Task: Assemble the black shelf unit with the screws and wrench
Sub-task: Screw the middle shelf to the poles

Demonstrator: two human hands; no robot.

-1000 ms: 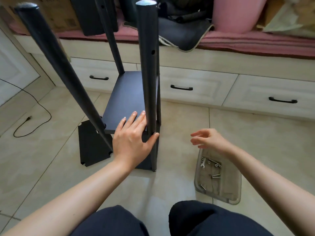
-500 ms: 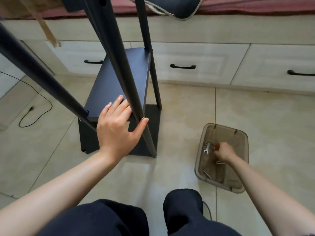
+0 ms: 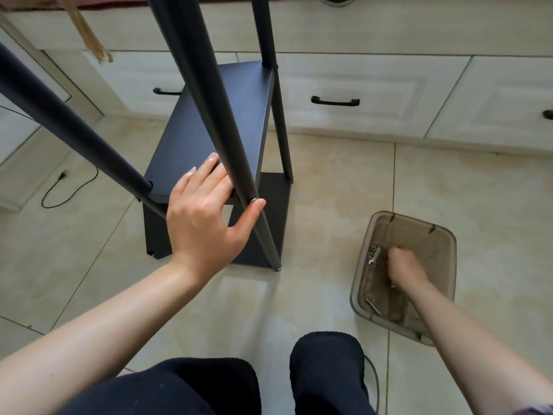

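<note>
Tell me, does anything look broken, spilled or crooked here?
Nothing looks damaged or spilled. The black shelf unit stands on the tiled floor with its poles slanting only from the wide lens. The left hand steadies one pole, and the right hand reaches into the plastic tray holding the wrench and screws.

Black shelf unit [image 3: 215, 121] stands upright on floor, frame center-left; 2 boards fitted, upper w/ matte top, lower near floor. Round black posts at corners, nearest one [image 3: 209, 100] runs diagonally from top center down to its foot. Small wrench [image 3: 375, 257] + loose screw [image 3: 373, 307] lie in clear plastic bin [image 3: 449, 241], lower right.
</note>
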